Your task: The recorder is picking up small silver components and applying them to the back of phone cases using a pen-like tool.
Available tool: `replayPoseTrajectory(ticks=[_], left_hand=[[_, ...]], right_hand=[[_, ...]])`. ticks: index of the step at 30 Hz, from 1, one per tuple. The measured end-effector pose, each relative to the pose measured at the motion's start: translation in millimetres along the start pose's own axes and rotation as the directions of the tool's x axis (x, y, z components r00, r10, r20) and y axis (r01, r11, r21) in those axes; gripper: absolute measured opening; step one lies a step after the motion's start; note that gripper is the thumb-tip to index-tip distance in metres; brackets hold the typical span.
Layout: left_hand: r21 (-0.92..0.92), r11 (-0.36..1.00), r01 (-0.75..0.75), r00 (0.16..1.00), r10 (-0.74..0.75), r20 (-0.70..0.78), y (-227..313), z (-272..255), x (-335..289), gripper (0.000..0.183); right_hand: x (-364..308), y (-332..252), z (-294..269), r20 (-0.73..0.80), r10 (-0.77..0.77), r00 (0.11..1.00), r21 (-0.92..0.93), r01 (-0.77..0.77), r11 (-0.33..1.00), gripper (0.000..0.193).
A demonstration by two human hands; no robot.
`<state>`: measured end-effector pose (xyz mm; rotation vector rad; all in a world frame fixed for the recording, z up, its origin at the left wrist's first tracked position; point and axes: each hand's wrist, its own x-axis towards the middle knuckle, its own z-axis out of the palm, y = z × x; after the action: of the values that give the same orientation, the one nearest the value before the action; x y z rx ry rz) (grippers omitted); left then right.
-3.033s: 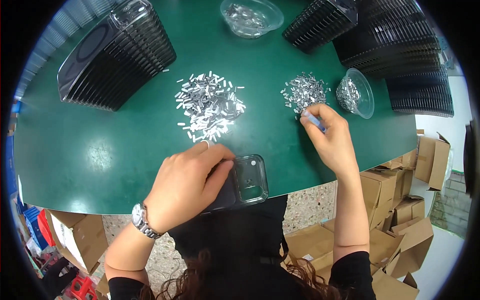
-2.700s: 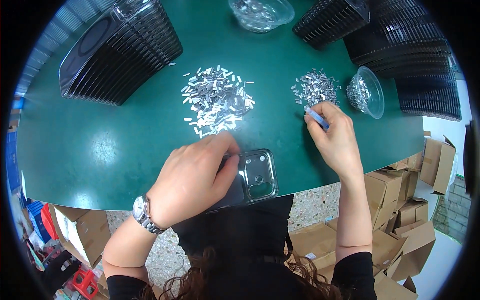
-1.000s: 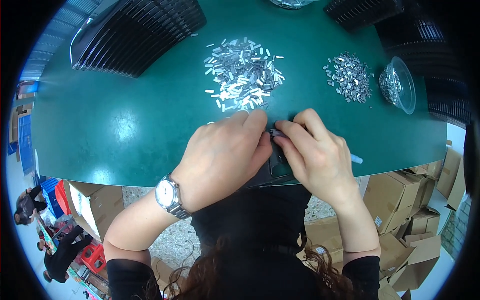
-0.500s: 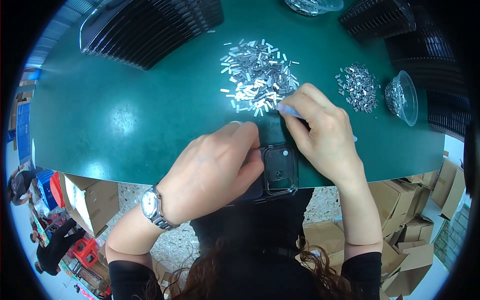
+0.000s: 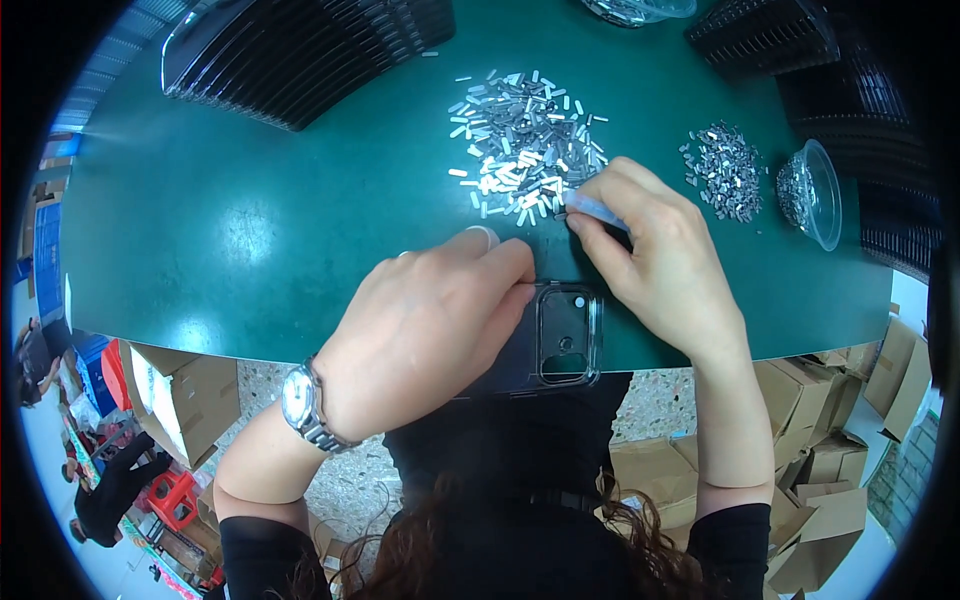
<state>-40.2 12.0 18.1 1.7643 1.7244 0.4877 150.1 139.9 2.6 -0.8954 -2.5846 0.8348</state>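
My left hand (image 5: 430, 305) has its fingers closed on a dark phone case (image 5: 566, 340) at the table's near edge. The case has a clear rim and a large camera opening at its right end; the rest is mostly under my hand. My right hand (image 5: 668, 255) pinches a thin, translucent bluish stick (image 5: 598, 208), whose exact kind I cannot make out. Its tip is at the lower right edge of a loose pile of small, flat silvery metal pieces (image 5: 525, 140). Whether a piece sticks to the tip is too small to tell.
A smaller heap of silvery bits (image 5: 725, 170) lies to the right, beside a clear plastic bowl (image 5: 822, 195) holding more. Another bowl (image 5: 640, 10) stands at the far edge. Stacked black trays (image 5: 300, 60) stand far left, with more (image 5: 765, 35) at right. Cardboard boxes (image 5: 655, 475) sit below.
The whole view has shifted slightly, so table things appear a little further right and up. Both hands keep nearly the same hold and place relative to the pile and the phone case.
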Motion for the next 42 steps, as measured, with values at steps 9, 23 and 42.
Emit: replayPoseTrajectory(ticks=[9, 23, 42], left_hand=[[-0.087, 0.996, 0.032, 0.999, -0.028, 0.043, -3, -1, 8, 0.012], [-0.149, 0.988, 0.045, 0.999, -0.041, 0.03, -5, -4, 9, 0.014], [-0.044, 0.998, 0.038, 0.999, -0.039, -0.022, -2, 3, 8, 0.016]], right_hand=[[8, 2, -3, 0.064, -0.049, 0.997, -0.01, 0.05, 0.999, 0.012], [-21, -3, 8, -0.016, -0.238, 0.971, 0.113, 0.238, 0.965, 0.016], [-31, -11, 12, -0.03, -0.154, 0.988, 0.049, 0.156, 0.987, 0.016]])
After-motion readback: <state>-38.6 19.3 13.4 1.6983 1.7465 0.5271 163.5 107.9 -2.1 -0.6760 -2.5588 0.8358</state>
